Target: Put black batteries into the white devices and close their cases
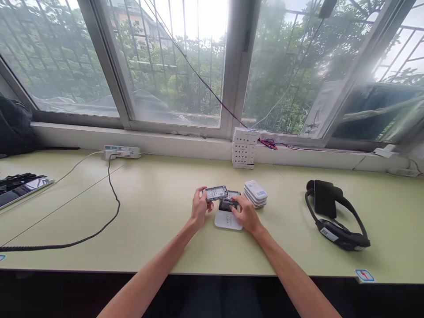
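My left hand (pixel 199 206) grips a small open device casing (pixel 216 193) by its left end, tilted above the table; a printed label shows inside it. My right hand (pixel 245 213) has thumb and fingers closed on a flat black battery (pixel 226 204) marked 3000mAh. Partly hidden behind the battery and the casing is a second labelled device casing (pixel 234 194). A white back cover (pixel 228 221) with small print lies just below the battery, close to my right hand. To the right of my fingers rises a stack of white, rounded devices (pixel 255 193).
A black head strap device (pixel 341 229) rests at the right. At the back stand stacked white boxes (pixel 244 148) beside red and blue wires (pixel 270 143). A power strip (pixel 122 152) sits by the sill, its dark cable (pixel 115 207) crossing the table's left. A tablet (pixel 24 192) lies far left.
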`<state>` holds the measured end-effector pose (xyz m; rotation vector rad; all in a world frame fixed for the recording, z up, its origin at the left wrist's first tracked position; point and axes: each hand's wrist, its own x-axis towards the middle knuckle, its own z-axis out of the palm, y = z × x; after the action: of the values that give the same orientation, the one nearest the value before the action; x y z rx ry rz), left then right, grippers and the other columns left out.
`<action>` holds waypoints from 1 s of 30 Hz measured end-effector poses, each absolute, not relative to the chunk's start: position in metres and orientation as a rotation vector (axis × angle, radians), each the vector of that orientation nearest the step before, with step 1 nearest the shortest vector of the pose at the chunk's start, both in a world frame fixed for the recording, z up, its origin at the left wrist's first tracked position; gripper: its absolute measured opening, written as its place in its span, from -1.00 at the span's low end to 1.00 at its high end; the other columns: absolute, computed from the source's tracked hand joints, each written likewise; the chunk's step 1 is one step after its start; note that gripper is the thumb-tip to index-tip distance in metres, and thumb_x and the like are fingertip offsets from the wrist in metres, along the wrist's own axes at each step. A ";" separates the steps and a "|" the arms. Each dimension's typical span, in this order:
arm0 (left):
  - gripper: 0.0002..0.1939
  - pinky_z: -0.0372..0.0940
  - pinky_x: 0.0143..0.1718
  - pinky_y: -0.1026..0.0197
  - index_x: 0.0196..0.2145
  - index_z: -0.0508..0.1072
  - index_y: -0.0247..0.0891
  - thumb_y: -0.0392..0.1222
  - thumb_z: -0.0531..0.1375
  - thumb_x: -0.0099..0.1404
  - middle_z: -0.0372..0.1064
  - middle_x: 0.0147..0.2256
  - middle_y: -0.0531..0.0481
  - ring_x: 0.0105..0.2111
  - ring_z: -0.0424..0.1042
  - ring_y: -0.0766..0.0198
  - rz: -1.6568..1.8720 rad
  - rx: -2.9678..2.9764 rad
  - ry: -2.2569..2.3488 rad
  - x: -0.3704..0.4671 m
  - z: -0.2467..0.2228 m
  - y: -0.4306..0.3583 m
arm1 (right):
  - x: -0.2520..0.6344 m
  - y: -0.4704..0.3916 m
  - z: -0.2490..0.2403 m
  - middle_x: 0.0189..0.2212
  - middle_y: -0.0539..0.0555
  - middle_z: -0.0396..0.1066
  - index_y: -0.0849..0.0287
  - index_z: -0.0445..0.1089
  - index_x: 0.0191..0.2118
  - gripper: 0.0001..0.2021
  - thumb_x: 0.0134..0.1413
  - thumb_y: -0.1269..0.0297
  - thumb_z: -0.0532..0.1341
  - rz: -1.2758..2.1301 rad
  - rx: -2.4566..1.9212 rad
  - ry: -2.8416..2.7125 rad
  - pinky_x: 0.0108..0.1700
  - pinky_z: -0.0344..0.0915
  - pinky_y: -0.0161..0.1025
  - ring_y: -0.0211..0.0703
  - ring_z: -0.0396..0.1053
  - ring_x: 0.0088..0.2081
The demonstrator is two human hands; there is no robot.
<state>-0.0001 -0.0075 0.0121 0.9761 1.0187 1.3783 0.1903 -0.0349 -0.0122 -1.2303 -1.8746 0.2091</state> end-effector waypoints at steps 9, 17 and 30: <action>-0.69 0.01 -0.73 0.37 -0.05 0.23 -0.18 -0.08 0.08 0.27 0.33 -0.52 0.11 -0.75 0.18 0.44 1.388 0.980 1.037 0.000 0.014 -0.009 | 0.191 -0.035 -0.015 -0.07 0.14 0.49 0.14 0.42 0.00 -0.68 0.09 0.35 0.23 0.281 -1.242 -1.908 -0.18 0.40 -0.14 -0.07 0.46 -0.23; -0.67 0.02 -0.73 0.38 -0.05 0.23 -0.19 -0.04 0.09 0.27 0.31 -0.54 0.12 -0.75 0.17 0.44 1.390 0.988 1.040 0.000 0.014 -0.009 | 0.190 -0.035 -0.013 -0.06 0.14 0.49 0.13 0.44 -0.01 -0.65 0.02 0.35 0.29 0.289 -1.245 -1.928 -0.02 0.37 -0.08 -0.01 0.44 -0.05; -0.69 0.01 -0.74 0.38 -0.04 0.24 -0.20 -0.11 0.07 0.27 0.31 -0.51 0.10 -0.75 0.17 0.45 1.383 0.984 1.049 0.000 0.013 -0.009 | 0.191 -0.037 -0.008 -0.09 0.14 0.47 0.13 0.42 0.00 -0.60 -0.02 0.29 0.36 0.337 -1.285 -1.946 -0.04 0.34 -0.12 -0.03 0.44 -0.10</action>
<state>0.0000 -0.0086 0.0133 0.9844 1.0490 1.3828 0.1909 -0.0372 -0.0085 -1.2850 -1.9455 0.3371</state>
